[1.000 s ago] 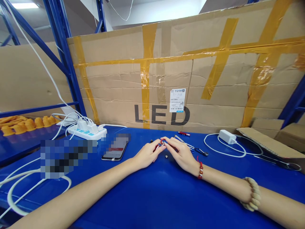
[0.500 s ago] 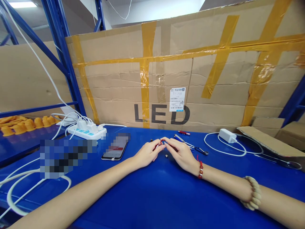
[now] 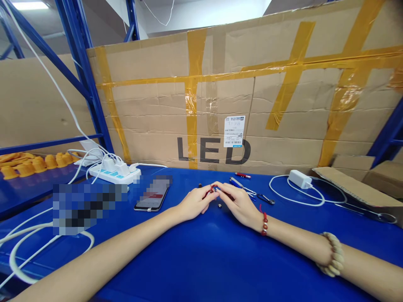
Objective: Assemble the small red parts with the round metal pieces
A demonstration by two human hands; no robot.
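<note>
My left hand (image 3: 195, 204) and my right hand (image 3: 242, 206) meet at the fingertips above the blue tabletop (image 3: 204, 260). Both are closed on a thin, curved red piece (image 3: 215, 186) like a cord; the fingers hide most of it. Just below the fingertips lies a small round metallic piece (image 3: 219, 205). A small dark piece (image 3: 200, 185) is behind my left hand. Beyond my right hand are a blue-handled tool (image 3: 236, 182) with metal prongs, a small black-and-silver item (image 3: 266, 199) and a red pen-like stick (image 3: 242, 175).
Left of my hands lies a phone (image 3: 154, 195), with a white power strip (image 3: 121, 177) and cables behind it. A white charger (image 3: 299, 179) with its cord sits at right. Cardboard (image 3: 151, 113) walls the back. Several orange parts (image 3: 37, 165) are at far left.
</note>
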